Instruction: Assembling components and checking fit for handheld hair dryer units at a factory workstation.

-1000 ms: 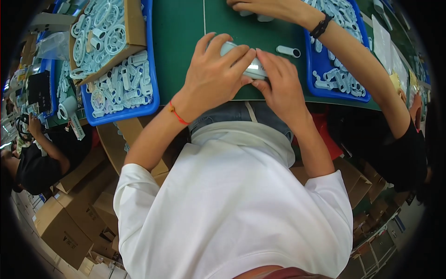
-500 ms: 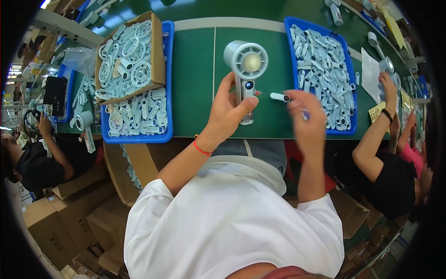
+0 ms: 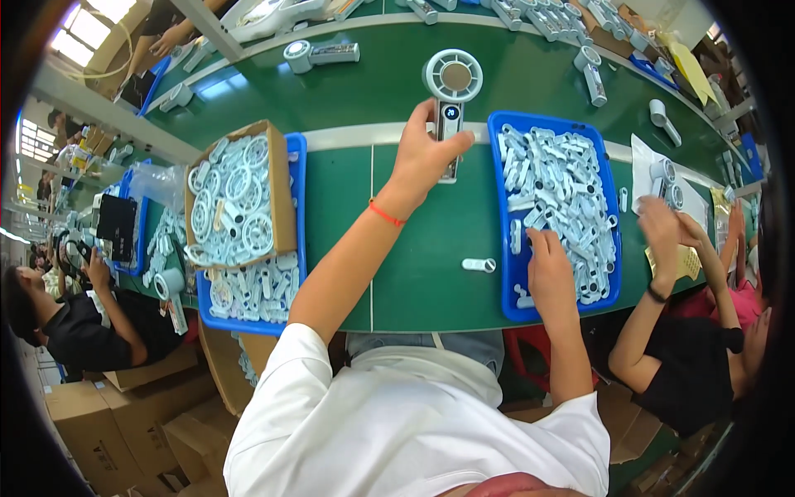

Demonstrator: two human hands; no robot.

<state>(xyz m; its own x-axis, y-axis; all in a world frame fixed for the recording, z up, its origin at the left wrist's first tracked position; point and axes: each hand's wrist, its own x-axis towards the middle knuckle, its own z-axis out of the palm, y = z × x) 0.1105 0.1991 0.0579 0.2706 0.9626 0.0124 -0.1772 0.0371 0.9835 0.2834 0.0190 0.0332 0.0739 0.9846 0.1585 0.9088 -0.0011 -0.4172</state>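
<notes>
My left hand (image 3: 424,153) grips the handle of a pale blue handheld fan (image 3: 453,83), held upright over the far edge of the green table section. A small display is lit on its handle, and its round grille faces me. Over the near left part of the right blue tray (image 3: 515,286), my right hand (image 3: 551,269) has its fingers bent and close together among small pale blue elongated pieces (image 3: 559,182). What is between those fingertips, if anything, is hidden. One loose elongated piece (image 3: 479,265) with a dark-ringed end lies on the table left of that tray.
At the left, a cardboard box (image 3: 283,190) of ring-shaped parts rests on another blue tray (image 3: 301,298). Several fans, one being a lying fan (image 3: 323,55), are on the green belt (image 3: 381,87) beyond a pale rail. Co-workers sit on both sides; a co-worker's hand (image 3: 660,236) is near the right tray.
My left hand has carried the fan forward, away from me. My right hand has moved from beside the loose piece into the right tray. The view has shifted, showing more of the belt.
</notes>
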